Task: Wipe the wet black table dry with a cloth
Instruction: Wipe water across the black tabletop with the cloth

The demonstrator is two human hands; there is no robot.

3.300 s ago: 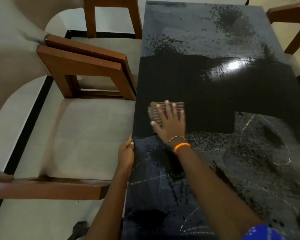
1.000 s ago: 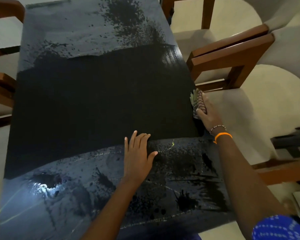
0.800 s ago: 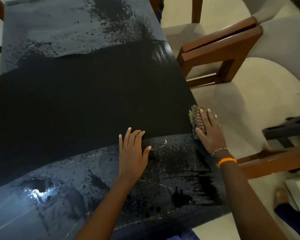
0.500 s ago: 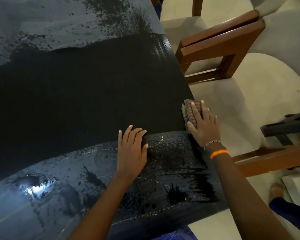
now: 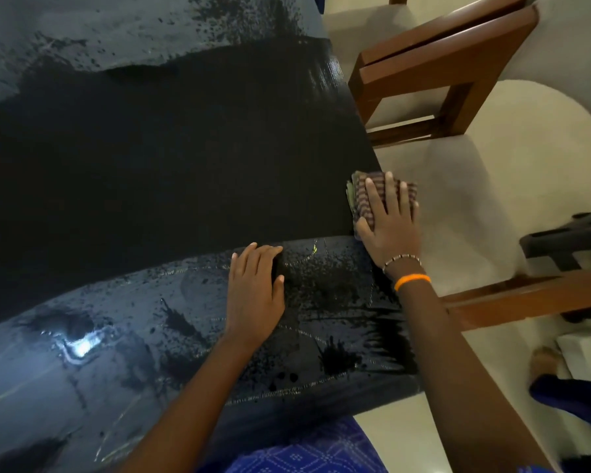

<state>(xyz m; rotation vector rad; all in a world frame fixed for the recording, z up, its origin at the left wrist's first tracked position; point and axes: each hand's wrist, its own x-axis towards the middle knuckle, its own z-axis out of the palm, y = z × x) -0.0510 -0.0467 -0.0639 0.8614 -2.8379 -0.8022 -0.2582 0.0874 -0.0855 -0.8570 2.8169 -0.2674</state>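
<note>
The black table (image 5: 157,172) fills the left and middle of the view. A matt dry band crosses its middle, while the near part (image 5: 82,370) and the far part (image 5: 116,32) shine with water and dark spots. A folded striped cloth (image 5: 360,196) lies at the table's right edge, partly overhanging it. My right hand (image 5: 389,223) presses flat on the cloth with straight fingers. My left hand (image 5: 255,291) rests flat on the wet near part, fingers together, at the border of the dry band.
Cushioned chairs with brown wooden arms stand close along the table's right side, one arm at the far right (image 5: 440,59) and one near (image 5: 526,298). A dark object (image 5: 567,240) sits at the right edge. A foot (image 5: 543,363) shows at lower right.
The right hand carried the cloth from the table's left edge to its right edge, then slid it a little along that edge. The left hand left the left edge and now lies flat mid-table.
</note>
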